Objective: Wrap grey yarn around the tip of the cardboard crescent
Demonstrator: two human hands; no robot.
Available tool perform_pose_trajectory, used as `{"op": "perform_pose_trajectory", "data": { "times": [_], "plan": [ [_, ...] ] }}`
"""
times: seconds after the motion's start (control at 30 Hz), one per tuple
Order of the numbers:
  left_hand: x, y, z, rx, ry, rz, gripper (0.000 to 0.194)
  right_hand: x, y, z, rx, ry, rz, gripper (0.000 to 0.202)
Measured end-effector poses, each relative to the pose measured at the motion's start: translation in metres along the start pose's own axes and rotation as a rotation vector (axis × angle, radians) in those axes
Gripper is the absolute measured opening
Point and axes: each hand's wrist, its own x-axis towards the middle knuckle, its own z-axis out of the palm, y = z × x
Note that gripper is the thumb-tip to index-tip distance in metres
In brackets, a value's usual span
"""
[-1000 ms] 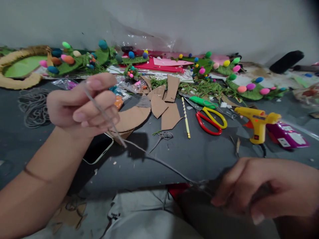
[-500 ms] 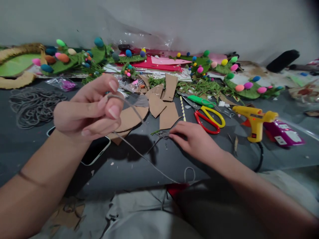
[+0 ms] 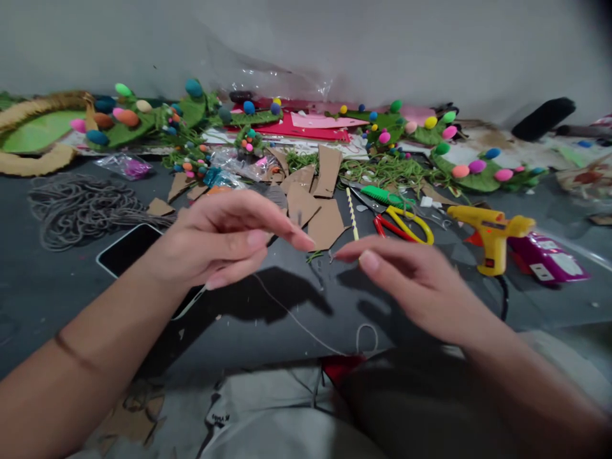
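My left hand (image 3: 224, 239) is raised over the table, forefinger stretched toward the right and thumb against the inner fingers. A thin grey cord (image 3: 296, 319) trails from beneath it down to the table's front edge. My right hand (image 3: 411, 277), blurred by motion, is close by with thumb and forefinger bent inward; a small grey bit of cord (image 3: 331, 256) shows at its fingertips, and the rest of its grip is hidden. A few green strands (image 3: 314, 256) lie between the hands. A phone (image 3: 129, 250) lies partly under my left forearm.
Cardboard pieces (image 3: 326, 224), scissors (image 3: 415, 223) and a yellow glue gun (image 3: 492, 236) lie beyond the hands. A grey cord pile (image 3: 81, 207) sits at left, a purple packet (image 3: 547, 258) at right. Green felt pieces with coloured balls (image 3: 475, 167) line the back.
My left hand has lowered and moved right, its forefinger now extended. My right hand has shifted right and lifted slightly; the grey cord loops at its fingertips are mostly out of sight.
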Motion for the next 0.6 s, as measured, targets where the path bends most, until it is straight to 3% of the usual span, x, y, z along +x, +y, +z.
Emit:
{"op": "perform_pose_trajectory", "data": {
  "times": [0.03,0.1,0.17,0.3,0.37,0.47,0.53,0.6],
  "plan": [
    [0.0,-0.001,0.005,0.047,-0.024,-0.045,0.033,-0.001,-0.008,0.01,0.192,-0.139,0.08,0.031],
    [0.0,-0.003,0.016,0.147,-0.1,-0.176,0.03,-0.001,-0.017,0.025,0.552,-0.221,0.174,0.043],
    [0.002,-0.007,0.027,0.279,-0.178,-0.293,0.03,0.001,-0.02,0.031,0.755,-0.148,0.26,0.042],
    [0.004,-0.012,0.039,0.471,-0.257,-0.274,0.04,0.005,-0.015,0.028,0.9,0.006,0.386,0.022],
    [0.005,-0.009,0.034,0.525,-0.286,-0.23,0.046,0.007,-0.01,0.021,0.959,0.085,0.381,0.02],
    [0.007,-0.001,0.011,0.686,-0.281,-0.22,0.04,0.011,0.003,0.006,0.877,0.192,0.328,0.018],
    [0.01,0.001,-0.012,0.825,0.029,-0.236,0.03,0.014,0.012,-0.006,0.662,0.181,0.296,0.022],
    [0.013,-0.003,-0.034,1.075,0.371,-0.267,0.033,0.018,0.019,-0.018,0.372,0.11,0.274,0.03]
  ]
}}
